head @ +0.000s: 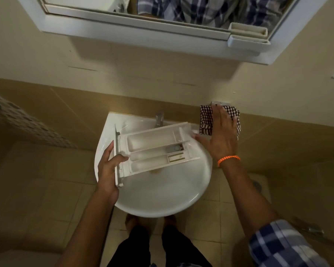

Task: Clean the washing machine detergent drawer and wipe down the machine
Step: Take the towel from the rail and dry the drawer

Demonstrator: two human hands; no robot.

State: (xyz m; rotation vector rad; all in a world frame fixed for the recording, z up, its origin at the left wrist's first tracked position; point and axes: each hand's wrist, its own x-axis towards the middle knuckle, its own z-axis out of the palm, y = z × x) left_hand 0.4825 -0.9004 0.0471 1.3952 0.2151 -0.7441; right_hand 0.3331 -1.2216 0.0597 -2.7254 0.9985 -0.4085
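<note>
A white detergent drawer point(154, 147) with several compartments lies tilted over the white sink point(162, 197). My left hand point(108, 166) grips the drawer's front panel at its left end, thumb on the inside. My right hand point(219, 135) lies flat with straight fingers on a dark red and white checked cloth point(205, 122), which hangs on a holder on the wall right of the sink. The thumb of that hand reaches toward the drawer's right end. The washing machine is not in view.
A chrome tap point(159, 118) stands at the back of the sink, just behind the drawer. A white mirror cabinet point(143, 33) hangs above. Beige tiled wall and floor surround the sink, and my feet stand under its front edge.
</note>
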